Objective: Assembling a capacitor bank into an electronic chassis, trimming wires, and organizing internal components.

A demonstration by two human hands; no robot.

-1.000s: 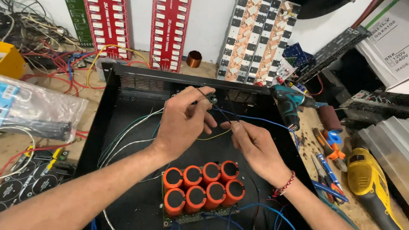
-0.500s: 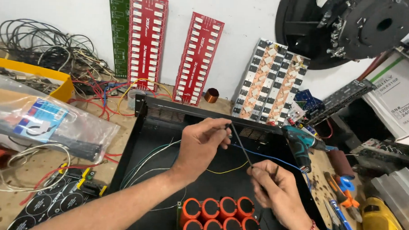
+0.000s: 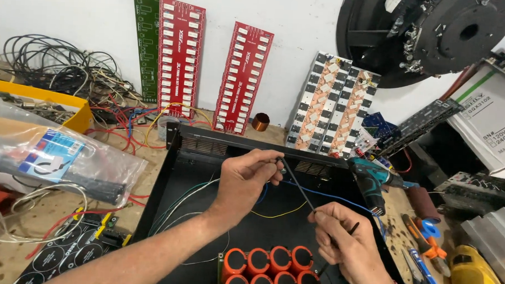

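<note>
Since half a second ago the hands have drawn slightly further apart, with the black cable tie (image 3: 297, 185) now stretched out straight between them. The left hand (image 3: 245, 178) pinches the tie's upper end between thumb and fingertips, just inside the back wall of the black chassis (image 3: 166, 195). The right hand (image 3: 344, 243) is closed around the lower end, fingers curled and pressed together, with the tail poking out past the knuckles. The tie hangs in the air over the chassis floor, above the blue wire (image 3: 323, 196) and the yellow wire (image 3: 281, 214). The orange capacitors (image 3: 270, 268) stand at the chassis front, just below the right hand and not touching it. The left half of the chassis floor is open apart from loose thin wires. A teal drill (image 3: 371, 182) stands against the chassis's right edge, near the right hand.
</note>
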